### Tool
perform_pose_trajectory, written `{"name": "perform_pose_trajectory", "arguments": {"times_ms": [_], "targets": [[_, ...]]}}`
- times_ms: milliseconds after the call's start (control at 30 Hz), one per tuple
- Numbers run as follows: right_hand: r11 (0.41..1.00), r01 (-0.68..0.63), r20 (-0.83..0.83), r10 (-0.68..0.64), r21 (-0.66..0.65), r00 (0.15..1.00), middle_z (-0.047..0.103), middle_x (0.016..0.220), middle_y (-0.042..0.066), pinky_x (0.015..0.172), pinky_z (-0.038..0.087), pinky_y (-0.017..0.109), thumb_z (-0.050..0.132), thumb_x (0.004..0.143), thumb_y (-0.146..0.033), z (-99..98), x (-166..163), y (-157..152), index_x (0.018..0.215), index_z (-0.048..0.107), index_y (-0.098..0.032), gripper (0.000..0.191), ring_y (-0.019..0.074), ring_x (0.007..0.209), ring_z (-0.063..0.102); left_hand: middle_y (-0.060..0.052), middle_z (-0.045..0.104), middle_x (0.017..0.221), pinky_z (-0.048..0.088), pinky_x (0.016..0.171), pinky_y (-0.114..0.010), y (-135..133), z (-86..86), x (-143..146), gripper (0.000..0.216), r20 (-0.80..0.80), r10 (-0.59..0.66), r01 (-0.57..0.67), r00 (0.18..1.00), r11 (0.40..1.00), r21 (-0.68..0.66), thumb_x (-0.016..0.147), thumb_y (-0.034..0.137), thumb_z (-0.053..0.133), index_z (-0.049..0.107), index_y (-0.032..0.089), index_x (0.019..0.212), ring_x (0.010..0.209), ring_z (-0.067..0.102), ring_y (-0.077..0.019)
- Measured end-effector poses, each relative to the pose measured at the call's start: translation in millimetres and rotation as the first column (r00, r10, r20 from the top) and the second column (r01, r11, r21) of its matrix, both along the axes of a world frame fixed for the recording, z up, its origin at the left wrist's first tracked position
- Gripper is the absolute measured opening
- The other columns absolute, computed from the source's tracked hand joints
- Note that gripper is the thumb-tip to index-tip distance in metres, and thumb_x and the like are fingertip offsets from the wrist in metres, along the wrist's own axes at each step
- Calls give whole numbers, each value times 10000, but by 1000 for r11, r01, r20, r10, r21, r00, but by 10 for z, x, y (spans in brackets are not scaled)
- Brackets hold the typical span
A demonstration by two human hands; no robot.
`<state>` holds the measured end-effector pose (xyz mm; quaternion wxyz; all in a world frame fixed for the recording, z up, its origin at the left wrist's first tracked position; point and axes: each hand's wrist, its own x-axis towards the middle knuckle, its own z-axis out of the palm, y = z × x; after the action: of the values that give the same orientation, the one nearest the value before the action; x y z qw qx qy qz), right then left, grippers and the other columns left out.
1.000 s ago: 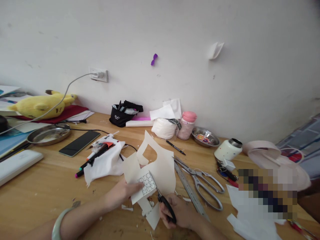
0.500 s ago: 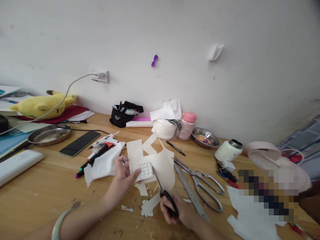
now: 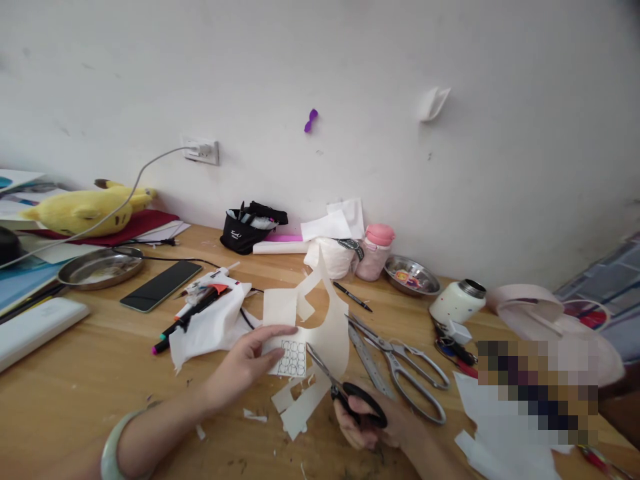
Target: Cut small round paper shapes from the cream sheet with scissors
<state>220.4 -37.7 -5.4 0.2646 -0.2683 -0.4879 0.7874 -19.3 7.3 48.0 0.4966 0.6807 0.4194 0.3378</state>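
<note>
Between the thumb and fingers of my left hand (image 3: 253, 360) is a cream paper sheet (image 3: 280, 308) with a grid of drawn circles (image 3: 293, 358) near its right edge. My right hand (image 3: 367, 417) grips black-handled scissors (image 3: 334, 378) by the loops. Their blades point up and left, and the tips are at the right side of the circle grid; I cannot tell whether they touch the paper. Behind the blades lies a larger curved piece of cream paper (image 3: 336, 327). Cut paper scraps (image 3: 305, 403) are on the table below the grid.
Right of the paper lie a steel ruler (image 3: 373, 367) and large grey scissors (image 3: 400, 360). A pen (image 3: 353, 297), a white bottle (image 3: 457, 303) and a metal dish (image 3: 413, 275) stand or lie further back. On the left are a phone (image 3: 161, 287), markers (image 3: 187, 323) and a white cloth-like sheet (image 3: 207, 330).
The circle-grid paper has moved slightly down and tilted in my left hand. My right hand has moved right and down with the scissors. The paper scraps beneath have shifted.
</note>
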Motion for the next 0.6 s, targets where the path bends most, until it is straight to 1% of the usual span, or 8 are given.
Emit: {"name": "perform_pose_trajectory", "arguments": {"times_ms": [100,233,300,467,567,600], "targets": [[1000,-15,46,15,4,999,389,362,-56,335,201,199,579,652,-618,35,55,-8,579,468,-144,492,44,283,300,-35,602,1127,403,856,-305,3,25,-2,302,-22,-9,9,1000,1000,-2,776,275,545,610,240,1070,963,546,-213],[999,-45,131,45,0,990,461,439,-21,318,222,185,520,625,-689,75,94,-14,630,496,-134,555,54,319,367,-52,585,1167,430,783,-273,14,39,4,323,-25,-20,20,999,1000,-20,762,254,549,616,215,1076,950,554,-212],[999,-47,165,45,7,985,480,449,-14,312,229,180,528,616,-674,102,89,-9,626,486,-138,537,54,321,381,-56,581,1177,436,770,-267,23,35,6,326,-15,-19,18,1000,999,-41,755,245,551,622,206,1071,935,562,-208],[999,-40,214,35,16,976,453,392,-32,285,197,167,553,581,-642,225,55,-10,583,467,-145,504,38,275,332,-54,612,1135,439,788,-264,36,18,10,332,5,-64,64,998,997,-45,724,216,567,640,205,1048,949,564,-211],[1000,-26,285,21,14,958,429,373,-38,269,190,153,535,582,-654,302,80,-25,576,463,-141,518,31,258,312,-58,615,1131,455,766,-267,24,26,28,343,-6,-73,73,997,996,-54,711,209,565,639,202,1047,911,582,-207],[999,-30,318,24,13,948,428,375,-38,266,199,150,537,559,-669,320,96,-29,570,458,-141,534,32,257,315,-56,612,1136,457,764,-265,17,33,34,345,-10,-69,68,998,996,-56,710,206,562,638,201,1047,909,583,-204]]}}
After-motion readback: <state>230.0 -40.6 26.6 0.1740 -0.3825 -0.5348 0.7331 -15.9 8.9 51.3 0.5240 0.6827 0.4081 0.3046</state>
